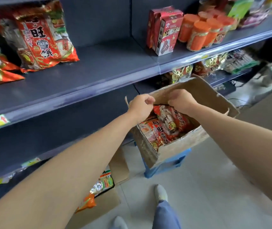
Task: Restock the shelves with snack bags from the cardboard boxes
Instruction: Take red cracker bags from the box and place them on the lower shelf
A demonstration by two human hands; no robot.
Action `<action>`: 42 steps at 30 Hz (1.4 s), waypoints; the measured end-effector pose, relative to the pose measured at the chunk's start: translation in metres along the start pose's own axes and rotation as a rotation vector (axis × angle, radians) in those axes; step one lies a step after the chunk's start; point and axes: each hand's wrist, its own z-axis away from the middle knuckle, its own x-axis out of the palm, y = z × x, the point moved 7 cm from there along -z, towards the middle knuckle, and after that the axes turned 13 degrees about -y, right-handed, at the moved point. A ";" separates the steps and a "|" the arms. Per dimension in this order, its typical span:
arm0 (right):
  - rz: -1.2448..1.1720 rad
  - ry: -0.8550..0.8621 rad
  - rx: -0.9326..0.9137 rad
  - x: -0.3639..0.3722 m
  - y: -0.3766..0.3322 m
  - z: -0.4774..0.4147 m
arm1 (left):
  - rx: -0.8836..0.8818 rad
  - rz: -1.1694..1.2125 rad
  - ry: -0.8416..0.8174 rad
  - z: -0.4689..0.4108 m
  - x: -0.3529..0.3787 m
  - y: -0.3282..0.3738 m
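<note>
Snack bag [170, 116] in box [189, 142], both grips pinching top

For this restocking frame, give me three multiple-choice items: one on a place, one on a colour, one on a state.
1. Where does the cardboard box with the snack bags stand?
A. On a blue stool
B. On the top shelf
C. In a trolley

2. What colour are the lids of the round tubs on the shelf?
A. Green
B. Orange
C. White

3. What are the two hands doing?
A. Hanging empty at the sides
B. Both gripping the top of one red snack bag in the box
C. Pushing a bag onto the shelf

Key: 1 A, the blue stool shows under the box. 2 B, the lids are orange. 3 B, the left hand and right hand are closed on the top edge of the red snack bag inside the box.
</note>
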 end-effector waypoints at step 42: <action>-0.498 -0.598 0.526 0.112 0.274 -0.264 | -0.701 0.278 0.137 -0.250 0.174 -0.137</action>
